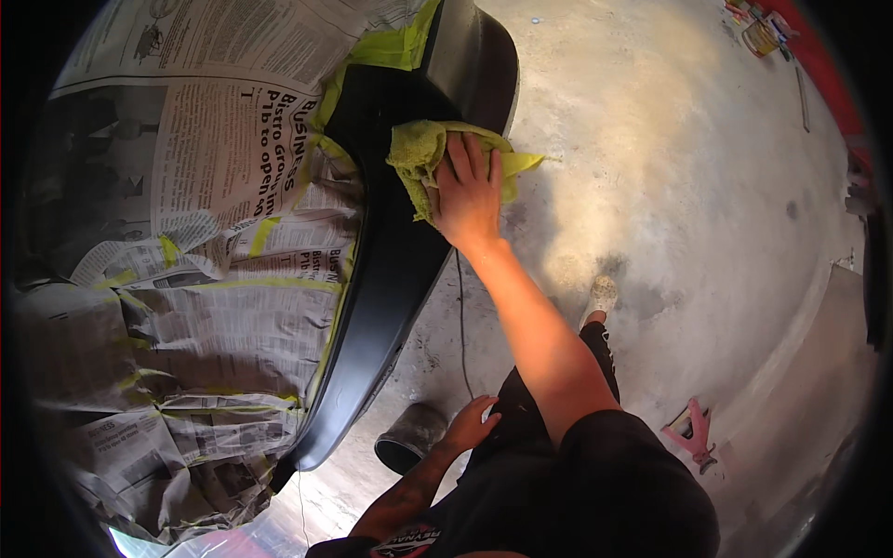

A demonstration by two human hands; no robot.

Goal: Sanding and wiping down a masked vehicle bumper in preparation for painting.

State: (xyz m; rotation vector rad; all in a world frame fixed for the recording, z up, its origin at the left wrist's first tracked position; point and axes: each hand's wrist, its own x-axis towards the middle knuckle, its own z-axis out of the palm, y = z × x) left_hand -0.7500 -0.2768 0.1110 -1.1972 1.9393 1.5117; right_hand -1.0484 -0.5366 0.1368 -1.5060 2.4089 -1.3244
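My right hand (468, 191) presses a yellow-green cloth (416, 153) against a long, smooth black vehicle body panel (391, 270). Its fingers lie spread over the cloth, which bunches up on the left and trails a loose corner to the right. Newspaper sheets (242, 339) cover the area left of the panel, held along its edge by yellow-green masking tape (395, 48). Lower down, my left hand (473, 424) hangs beside my thigh, apart from the panel, its thumb away from loosely bent fingers and nothing visible in it.
A dark round bucket (410, 438) stands on the concrete floor (707, 205) below the panel. A thin dark cable (462, 321) runs down near it. At the right lies a pink caulking gun (693, 435). A jar-like container (761, 39) stands at the far right.
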